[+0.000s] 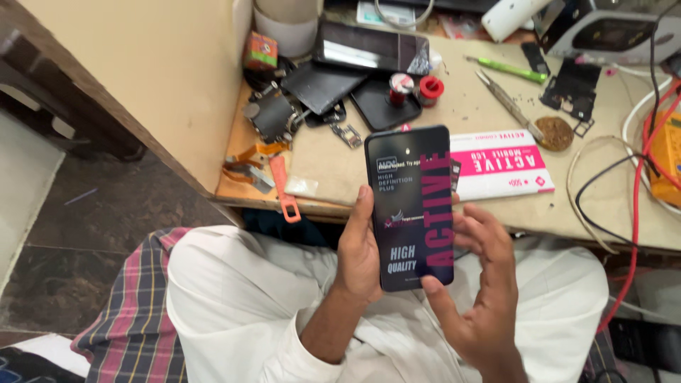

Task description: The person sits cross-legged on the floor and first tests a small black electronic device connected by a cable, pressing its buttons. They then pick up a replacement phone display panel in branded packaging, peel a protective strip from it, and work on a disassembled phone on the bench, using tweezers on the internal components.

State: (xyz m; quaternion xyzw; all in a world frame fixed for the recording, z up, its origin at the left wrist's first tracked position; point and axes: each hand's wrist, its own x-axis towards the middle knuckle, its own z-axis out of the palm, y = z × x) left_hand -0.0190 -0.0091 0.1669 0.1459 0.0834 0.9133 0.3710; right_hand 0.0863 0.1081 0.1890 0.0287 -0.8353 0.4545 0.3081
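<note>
Your left hand [360,252] grips the black phone screen [411,206] by its edge, your right hand [482,284] open beside it (thumb at the bottom corner). Peeling its film looks next; that needs a fingernail.

Phone display panel [411,206]: black, flat rect w/ rounded corners, front covered by protective film w/ white and pink print. Held upright, slightly tilted, face toward camera, above the lap, just in front of desk edge.
</note>
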